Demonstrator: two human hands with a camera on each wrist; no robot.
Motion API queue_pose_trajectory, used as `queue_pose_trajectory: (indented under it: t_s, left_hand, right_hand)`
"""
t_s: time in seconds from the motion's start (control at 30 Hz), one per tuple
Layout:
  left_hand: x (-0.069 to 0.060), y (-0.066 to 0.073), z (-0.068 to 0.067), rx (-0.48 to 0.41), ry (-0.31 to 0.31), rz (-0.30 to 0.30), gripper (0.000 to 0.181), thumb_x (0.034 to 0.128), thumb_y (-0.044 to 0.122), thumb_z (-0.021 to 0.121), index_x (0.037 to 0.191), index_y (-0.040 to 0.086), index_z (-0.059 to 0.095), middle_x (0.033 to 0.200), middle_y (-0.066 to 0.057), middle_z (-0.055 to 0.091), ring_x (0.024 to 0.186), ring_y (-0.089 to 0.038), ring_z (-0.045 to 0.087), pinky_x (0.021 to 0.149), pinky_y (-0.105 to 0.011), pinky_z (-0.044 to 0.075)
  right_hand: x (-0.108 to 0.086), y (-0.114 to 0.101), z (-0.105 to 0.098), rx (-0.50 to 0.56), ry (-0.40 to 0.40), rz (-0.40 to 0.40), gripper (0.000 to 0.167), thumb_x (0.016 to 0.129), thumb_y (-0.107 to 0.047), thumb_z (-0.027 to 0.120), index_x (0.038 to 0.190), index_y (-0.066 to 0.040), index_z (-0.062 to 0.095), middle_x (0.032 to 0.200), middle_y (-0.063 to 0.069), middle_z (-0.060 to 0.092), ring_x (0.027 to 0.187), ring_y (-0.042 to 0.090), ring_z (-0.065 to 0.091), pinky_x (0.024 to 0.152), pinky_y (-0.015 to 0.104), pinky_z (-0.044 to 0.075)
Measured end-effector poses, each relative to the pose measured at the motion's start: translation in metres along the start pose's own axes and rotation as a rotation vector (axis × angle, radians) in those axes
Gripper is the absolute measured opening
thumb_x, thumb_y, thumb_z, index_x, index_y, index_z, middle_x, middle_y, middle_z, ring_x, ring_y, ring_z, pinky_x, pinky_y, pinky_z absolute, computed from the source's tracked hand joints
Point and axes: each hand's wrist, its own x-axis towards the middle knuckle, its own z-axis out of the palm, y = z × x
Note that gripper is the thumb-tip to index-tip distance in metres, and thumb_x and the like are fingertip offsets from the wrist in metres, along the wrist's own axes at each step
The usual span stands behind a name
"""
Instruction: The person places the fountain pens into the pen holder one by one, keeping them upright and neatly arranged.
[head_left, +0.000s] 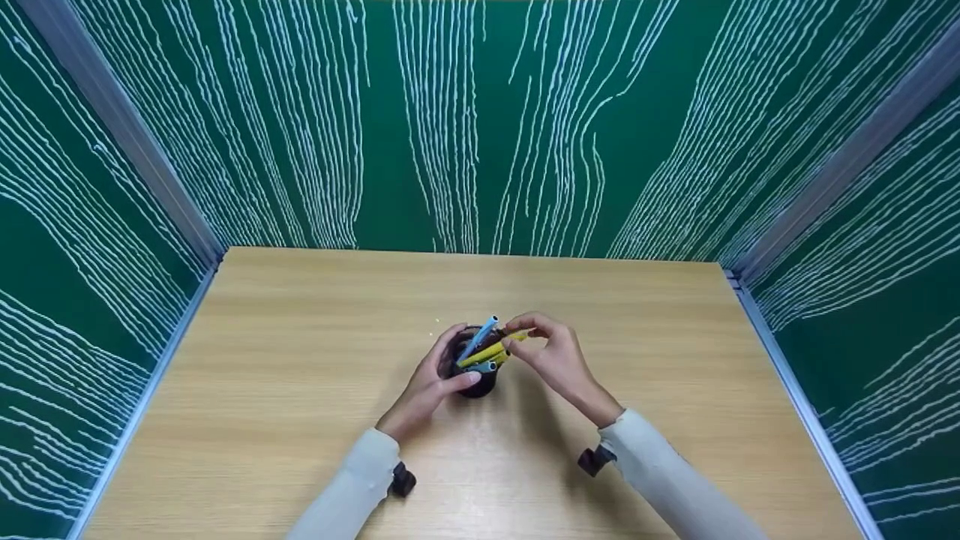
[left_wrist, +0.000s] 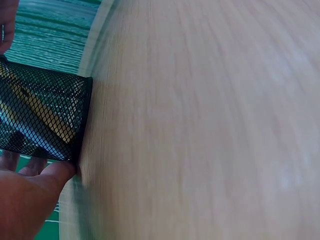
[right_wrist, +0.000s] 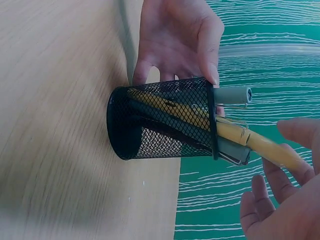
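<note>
A black mesh pen cup (head_left: 480, 386) stands on the table, tilt not evident. My left hand (head_left: 425, 391) grips it from the left side, thumb at the near side by the rim. Between thumb and fingers, my right hand (head_left: 556, 358) pinches the upper end of a yellow pen (right_wrist: 275, 152), whose lower part is inside the cup. Another yellow pen (right_wrist: 232, 131) with a clip leans beside it. Two pale grey-green pens (right_wrist: 232, 95) also stick out past the rim in the right wrist view. In the head view a light blue pen (head_left: 478, 338) leans toward the far side.
The wooden table (head_left: 300, 337) extends around the cup on all sides. Green panels (head_left: 495, 135) with wavy white lines stand behind and beside it, joined by grey metal posts (head_left: 142, 120). Tiny yellow specks lie left of the cup.
</note>
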Motion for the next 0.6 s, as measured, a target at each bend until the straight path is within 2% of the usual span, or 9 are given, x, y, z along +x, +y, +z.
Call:
queue_pose_trajectory:
  t_s: [0.2,0.37,0.6]
  left_hand:
    - [0.0,0.0,-0.001,0.022,0.002,0.001,0.088,0.0985,0.009,0.081,0.172,0.014,0.033,0.17,-0.012,0.046,0.157,-0.03,0.043,0.134,-0.049,0.027]
    - [-0.001,0.0,0.0,0.029,0.011,0.004,0.09,0.0988,0.01,0.081,0.173,0.013,0.031,0.169,-0.013,0.046,0.154,-0.03,0.045,0.133,-0.049,0.028]
    - [-0.006,0.001,0.001,0.131,0.003,0.011,0.097,0.1031,0.017,0.078,0.178,0.017,0.016,0.18,-0.014,0.028,0.164,-0.03,0.032,0.136,-0.044,0.02]
  right_hand:
    - [-0.003,0.001,-0.003,-0.013,0.001,-0.006,0.018,0.096,-0.007,0.085,0.113,-0.006,0.081,0.113,0.002,0.08,0.112,0.025,0.07,0.104,0.055,0.052]
    - [-0.007,0.005,-0.011,-0.029,0.01,0.001,0.017,0.096,-0.008,0.085,0.113,-0.008,0.082,0.112,0.002,0.08,0.112,0.024,0.07,0.104,0.051,0.052]
    - [-0.018,0.018,-0.031,-0.074,0.023,0.024,0.018,0.097,-0.009,0.085,0.114,-0.011,0.081,0.115,0.005,0.079,0.116,0.026,0.068,0.107,0.061,0.051]
